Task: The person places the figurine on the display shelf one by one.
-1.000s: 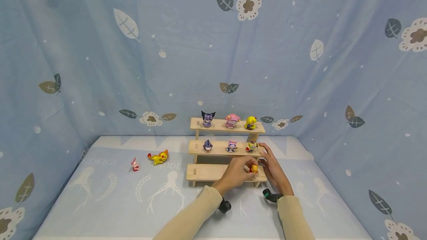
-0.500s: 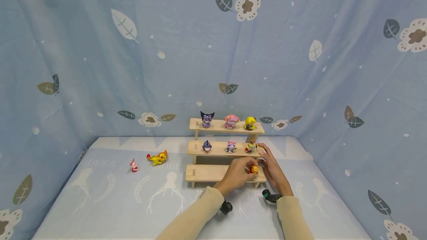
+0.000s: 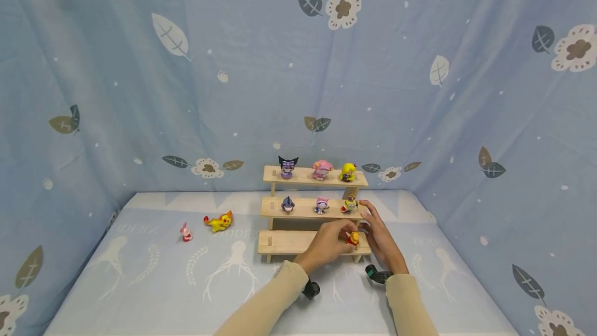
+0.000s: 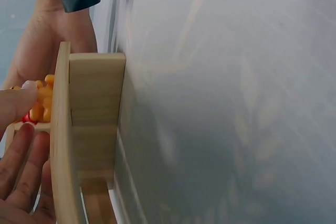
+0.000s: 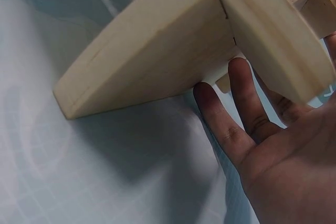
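A small yellow-orange and red bear figurine is pinched between the thumb and fingers of my left hand, at the right end of the bottom tier of a wooden three-tier display stand. In the left wrist view the figurine shows beside the board's edge, partly covered by the thumb. My right hand is at the stand's right side, index finger reaching up toward the middle tier. Seen from the right wrist, its fingertips extend under a board, close to the stand's leg.
Three figurines stand on the top tier, including a pink one. Three more occupy the middle tier, a crowned one nearest my right fingers. Left of the stand, a yellow figurine and a pink rabbit-eared one sit on the tablecloth.
The bear figurine has come slightly lower over the bottom tier, and more of it shows past the left fingers. My right hand keeps its place by the stand.
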`<state>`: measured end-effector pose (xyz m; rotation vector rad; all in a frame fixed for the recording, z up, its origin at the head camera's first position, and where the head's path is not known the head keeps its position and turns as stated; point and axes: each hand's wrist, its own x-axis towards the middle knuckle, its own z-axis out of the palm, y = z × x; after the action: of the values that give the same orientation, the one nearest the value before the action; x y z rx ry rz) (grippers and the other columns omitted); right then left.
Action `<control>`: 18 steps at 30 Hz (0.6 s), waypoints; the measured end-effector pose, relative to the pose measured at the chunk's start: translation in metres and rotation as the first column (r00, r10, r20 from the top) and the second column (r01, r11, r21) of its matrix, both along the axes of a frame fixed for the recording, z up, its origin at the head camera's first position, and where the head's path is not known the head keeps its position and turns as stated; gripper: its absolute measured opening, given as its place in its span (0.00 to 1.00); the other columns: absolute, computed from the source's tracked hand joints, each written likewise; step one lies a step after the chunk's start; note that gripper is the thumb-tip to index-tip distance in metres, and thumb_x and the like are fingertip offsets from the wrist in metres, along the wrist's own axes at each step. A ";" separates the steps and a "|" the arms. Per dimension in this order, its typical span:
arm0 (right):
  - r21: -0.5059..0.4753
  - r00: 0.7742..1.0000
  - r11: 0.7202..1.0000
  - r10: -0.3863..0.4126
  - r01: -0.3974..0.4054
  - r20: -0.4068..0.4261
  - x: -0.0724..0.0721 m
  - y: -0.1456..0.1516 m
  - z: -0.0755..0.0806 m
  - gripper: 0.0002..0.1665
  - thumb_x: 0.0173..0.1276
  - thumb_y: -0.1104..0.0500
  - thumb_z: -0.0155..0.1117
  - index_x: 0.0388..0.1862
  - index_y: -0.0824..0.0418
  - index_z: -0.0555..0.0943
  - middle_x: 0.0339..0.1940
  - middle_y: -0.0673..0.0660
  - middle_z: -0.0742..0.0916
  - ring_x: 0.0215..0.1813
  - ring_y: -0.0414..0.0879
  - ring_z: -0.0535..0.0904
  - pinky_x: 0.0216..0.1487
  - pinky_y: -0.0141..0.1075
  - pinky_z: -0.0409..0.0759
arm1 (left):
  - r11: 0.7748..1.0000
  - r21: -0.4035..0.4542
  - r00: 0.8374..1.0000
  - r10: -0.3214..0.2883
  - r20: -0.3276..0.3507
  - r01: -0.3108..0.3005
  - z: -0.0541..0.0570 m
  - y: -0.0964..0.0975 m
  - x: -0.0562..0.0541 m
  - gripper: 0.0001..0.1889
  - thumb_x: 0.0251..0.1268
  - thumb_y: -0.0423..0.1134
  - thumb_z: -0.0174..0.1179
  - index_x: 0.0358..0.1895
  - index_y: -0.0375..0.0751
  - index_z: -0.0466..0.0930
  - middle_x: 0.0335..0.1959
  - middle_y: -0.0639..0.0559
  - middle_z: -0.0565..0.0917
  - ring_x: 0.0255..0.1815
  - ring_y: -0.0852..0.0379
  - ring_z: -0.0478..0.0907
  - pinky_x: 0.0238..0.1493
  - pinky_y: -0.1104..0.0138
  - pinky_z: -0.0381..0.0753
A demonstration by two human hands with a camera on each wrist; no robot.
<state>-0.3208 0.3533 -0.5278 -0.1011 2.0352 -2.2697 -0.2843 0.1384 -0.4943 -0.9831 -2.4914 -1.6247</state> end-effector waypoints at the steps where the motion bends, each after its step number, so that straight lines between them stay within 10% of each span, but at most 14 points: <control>1: -0.001 1.000 1.000 -0.002 0.002 0.001 0.000 0.000 0.000 0.29 0.82 0.45 0.54 0.76 0.44 0.61 0.76 0.59 0.63 0.60 0.57 0.68 0.62 0.46 0.68 | 1.000 0.002 1.000 -0.005 0.005 0.005 0.001 -0.002 0.000 0.19 0.58 0.28 0.76 0.52 0.44 0.84 0.47 0.56 0.86 0.45 0.59 0.83 0.48 0.71 0.83; 18: 0.252 0.999 0.967 0.016 -0.023 0.029 0.003 0.008 0.018 0.32 0.81 0.39 0.55 0.78 0.41 0.61 0.74 0.67 0.70 0.61 0.56 0.78 0.59 0.49 0.78 | 1.000 0.007 0.993 -0.016 -0.119 0.017 0.028 -0.070 0.011 0.16 0.64 0.35 0.73 0.53 0.49 0.83 0.46 0.56 0.87 0.45 0.57 0.84 0.44 0.63 0.84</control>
<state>-0.3181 0.3609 -0.5102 -0.0717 2.2772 -1.9679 -0.2732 0.0682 -0.4663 -1.0688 -2.4044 -1.5305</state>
